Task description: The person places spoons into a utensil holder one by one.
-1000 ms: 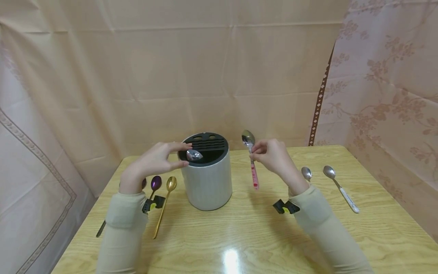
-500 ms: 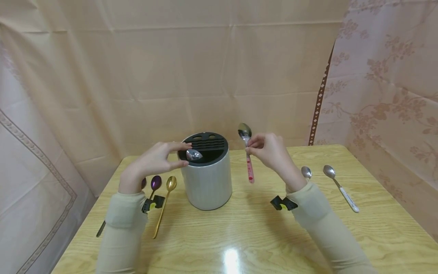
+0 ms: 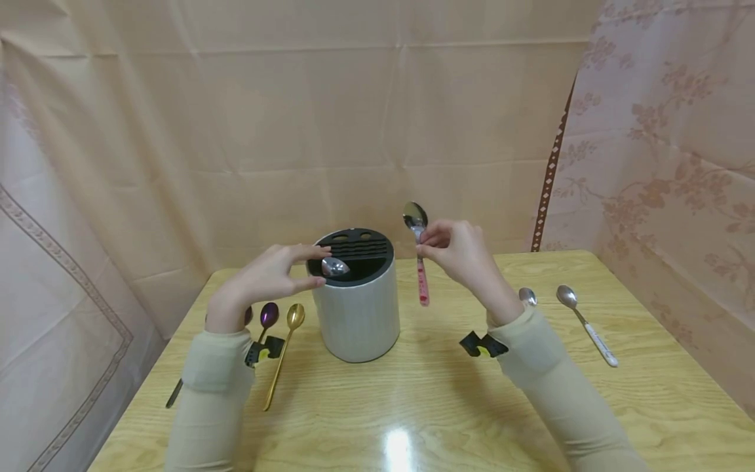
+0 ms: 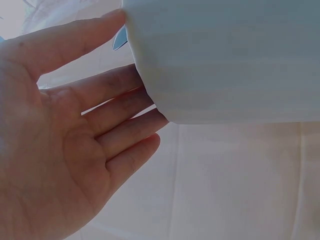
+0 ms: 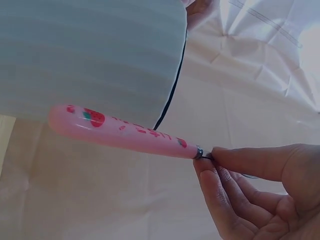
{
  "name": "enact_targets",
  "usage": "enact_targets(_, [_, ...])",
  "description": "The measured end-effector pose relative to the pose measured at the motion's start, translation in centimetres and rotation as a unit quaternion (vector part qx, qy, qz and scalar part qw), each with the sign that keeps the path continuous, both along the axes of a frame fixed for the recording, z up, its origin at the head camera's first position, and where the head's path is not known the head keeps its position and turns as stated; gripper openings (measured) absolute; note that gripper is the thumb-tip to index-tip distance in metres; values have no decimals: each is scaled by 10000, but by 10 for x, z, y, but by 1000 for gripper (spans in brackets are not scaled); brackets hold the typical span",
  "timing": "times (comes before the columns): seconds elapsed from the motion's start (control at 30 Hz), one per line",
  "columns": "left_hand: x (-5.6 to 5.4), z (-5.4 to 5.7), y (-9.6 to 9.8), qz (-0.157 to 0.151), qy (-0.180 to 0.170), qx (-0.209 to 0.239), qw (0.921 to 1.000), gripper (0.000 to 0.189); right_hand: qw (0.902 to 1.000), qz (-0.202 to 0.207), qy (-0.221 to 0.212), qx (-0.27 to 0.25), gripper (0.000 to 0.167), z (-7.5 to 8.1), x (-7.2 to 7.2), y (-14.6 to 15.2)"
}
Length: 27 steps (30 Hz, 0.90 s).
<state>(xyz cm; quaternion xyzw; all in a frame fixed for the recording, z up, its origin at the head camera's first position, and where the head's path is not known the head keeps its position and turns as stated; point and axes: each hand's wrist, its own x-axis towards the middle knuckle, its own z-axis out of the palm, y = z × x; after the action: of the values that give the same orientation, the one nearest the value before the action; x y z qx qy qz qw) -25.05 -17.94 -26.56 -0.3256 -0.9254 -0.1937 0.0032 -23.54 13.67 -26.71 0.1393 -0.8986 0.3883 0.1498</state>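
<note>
In the head view my right hand (image 3: 460,252) pinches a spoon (image 3: 423,285) near the top of its pink handle, bowl up and handle hanging down. The right wrist view shows strawberry pictures on that pink handle (image 5: 125,132), with thumb and fingertips at its metal collar. A round white utensil holder (image 3: 360,321) with a slotted black top stands left of this spoon, apart from it. My left hand (image 3: 265,278) rests its straight thumb and fingers at the holder's rim. A silver spoon bowl (image 3: 335,267) sticks up from the holder's opening between them.
Left of the holder lie a gold spoon (image 3: 295,317), a purple spoon (image 3: 269,316) and another spoon partly hidden by the left wrist. On the right lie a silver spoon (image 3: 527,296), partly behind my sleeve, and a white-handled spoon (image 3: 598,341). A cloth backdrop (image 3: 377,131) hangs behind the table.
My right hand has lifted the pink-handled spoon higher and brought it left, closer to the holder. The left hand has stayed at the rim.
</note>
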Motion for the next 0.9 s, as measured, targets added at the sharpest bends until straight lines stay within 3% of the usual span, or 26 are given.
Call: enact_targets(0.9, [-1, -1, 0, -25, 23, 59, 10000, 54, 9978, 132, 505, -402, 11, 26, 0, -22])
